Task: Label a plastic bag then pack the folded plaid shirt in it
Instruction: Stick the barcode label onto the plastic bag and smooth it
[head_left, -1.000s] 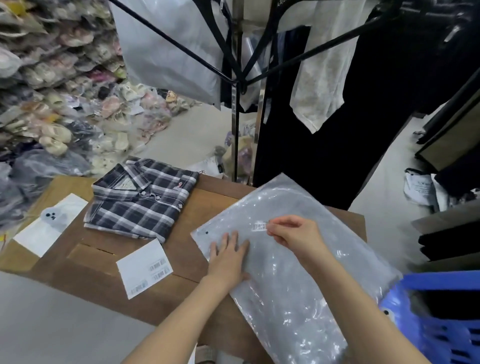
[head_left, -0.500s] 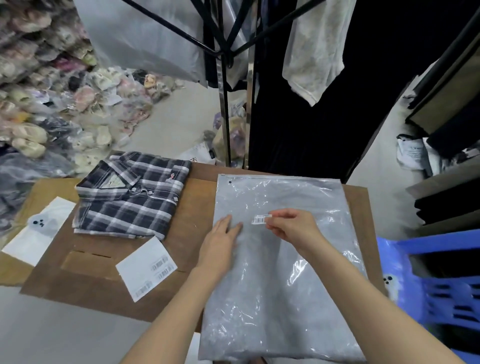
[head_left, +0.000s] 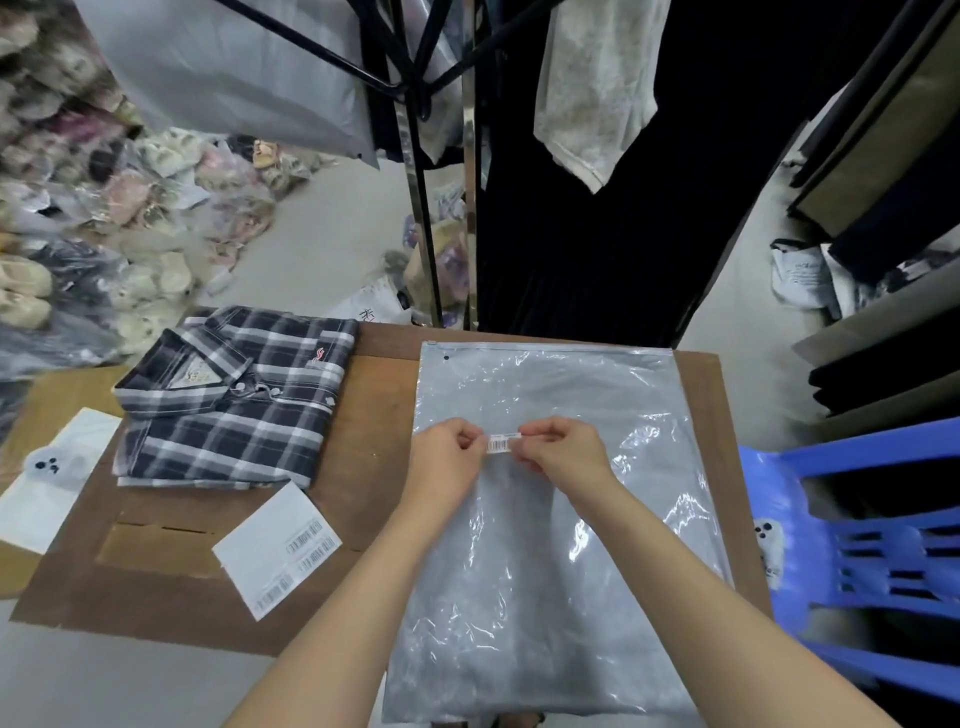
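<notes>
- The large clear plastic bag is laid flat on the brown counter; it is judged thin, light and slippery, best taken at its top edge.
- The folded dark plaid shirt is seen left of it, apart; soft, to be lifted from both sides.
- The small white barcode label is pinched at its ends by the left hand and right hand, over the bag.

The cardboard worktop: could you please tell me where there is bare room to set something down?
Bare strip of the cardboard worktop between the plaid shirt and the plastic bag; another patch near the front-left corner, below the shirt and left of the label sheet. The right half is crowded: the bag covers it, both hands above.
</notes>
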